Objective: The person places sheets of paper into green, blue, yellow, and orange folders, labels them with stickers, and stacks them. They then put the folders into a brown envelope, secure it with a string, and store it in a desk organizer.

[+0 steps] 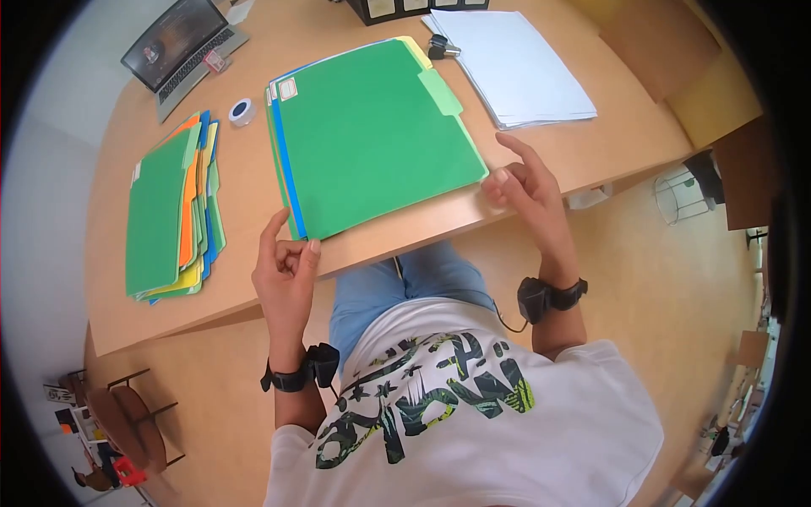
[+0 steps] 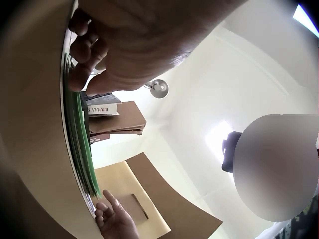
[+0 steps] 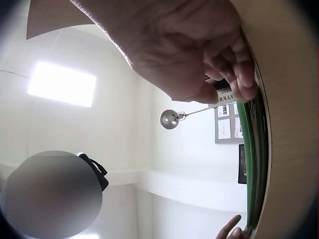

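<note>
Green-topped folder stack [image 1: 380, 139] lay on the bench [image 1: 245, 186] | left hand [image 1: 285, 272] and right hand [image 1: 536, 196] sat at its near corners, fingers loose, ungripping | likely light, bendy, slippery; opposite edges seemed the best hold

Looks like a layered stack of folders [image 1: 372, 148], capped by a plain green one. Lies flat on the counter [image 1: 245, 169], just inside the front edge and parallel to it. Shows a blue strip [image 1: 288, 169] down the left side, a red-bordered label [image 1: 289, 89] at the upper left, and, rightward, a pale green tab [image 1: 441, 93] and yellow corner [image 1: 417, 52].
</note>
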